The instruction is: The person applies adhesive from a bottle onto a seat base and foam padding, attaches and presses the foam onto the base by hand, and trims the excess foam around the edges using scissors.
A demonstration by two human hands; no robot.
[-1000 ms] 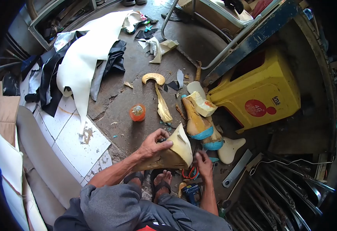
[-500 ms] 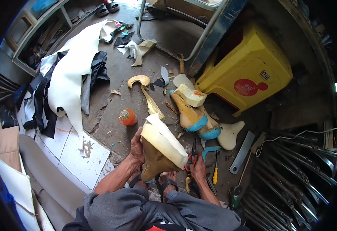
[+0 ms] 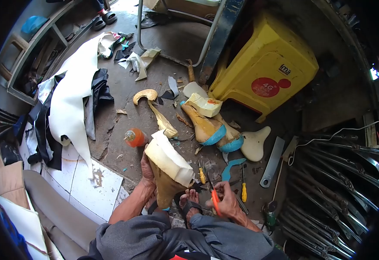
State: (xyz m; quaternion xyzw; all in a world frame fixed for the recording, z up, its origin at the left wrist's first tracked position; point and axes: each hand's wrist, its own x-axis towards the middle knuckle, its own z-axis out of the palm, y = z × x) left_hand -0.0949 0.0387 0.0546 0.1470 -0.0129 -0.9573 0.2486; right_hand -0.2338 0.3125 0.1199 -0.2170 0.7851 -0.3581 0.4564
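My left hand (image 3: 146,170) grips the side of a saddle; its brown shell (image 3: 167,184) tapers toward my lap. Along its wide end sits a thick cream foam piece (image 3: 170,158). In my right hand (image 3: 226,200) is a pair of scissors (image 3: 216,201) with orange-red handles, apart from the saddle. The dark blades point away from me and are hard to make out. Just beyond that hand lie a yellow-handled screwdriver (image 3: 244,193), another yellow-handled tool (image 3: 202,175) and a blue offcut (image 3: 232,168).
Beyond the saddle stands a bottle of orange liquid (image 3: 135,137). Saddles with blue edges (image 3: 213,133) and foam scraps lie ahead. A yellow stool (image 3: 269,65) rests on its side at right, near a flat metal bar (image 3: 271,162) and stacked metal tubes (image 3: 328,195). White sheet material (image 3: 70,102) spreads at left.
My right hand has moved away from the saddle's foam edge with the scissors, whose handles have turned. The saddle has shifted slightly left in view, and the camera's view has shifted too.
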